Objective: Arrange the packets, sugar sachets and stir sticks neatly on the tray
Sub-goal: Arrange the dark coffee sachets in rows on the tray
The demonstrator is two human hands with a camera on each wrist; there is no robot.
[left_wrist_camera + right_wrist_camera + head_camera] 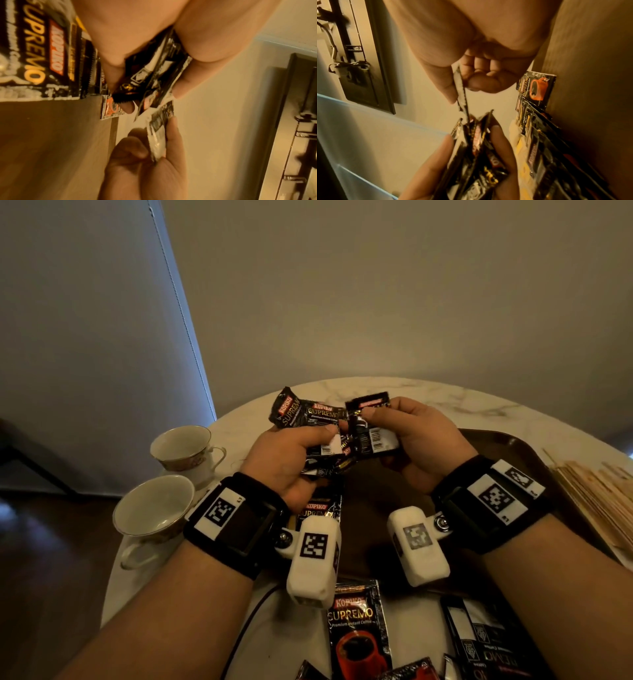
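From the head camera, the left hand grips a fanned bunch of black Kopiko Supremo coffee packets above the dark brown tray, fingers curled round their lower ends. The right hand pinches a single black packet with a white barcode panel between thumb and fingers, its edge touching the bunch. The tray lies on a round white marble counter. A stack of pale wooden stir sticks lies just beside the tray's right rim. Two empty white teacups with gold rims stand on the counter's left side. More black packets lie on the near edge of the counter, and one lies on the tray under the left wrist.

The left wrist camera shows the left hand clamped on the bunch, with the right hand below nipping the single packet.

The right wrist camera shows the right hand holding that packet edge-on between thumb and forefinger, its tip meeting the bunch held by the left hand. A row of overlapping packets lies on the tray.
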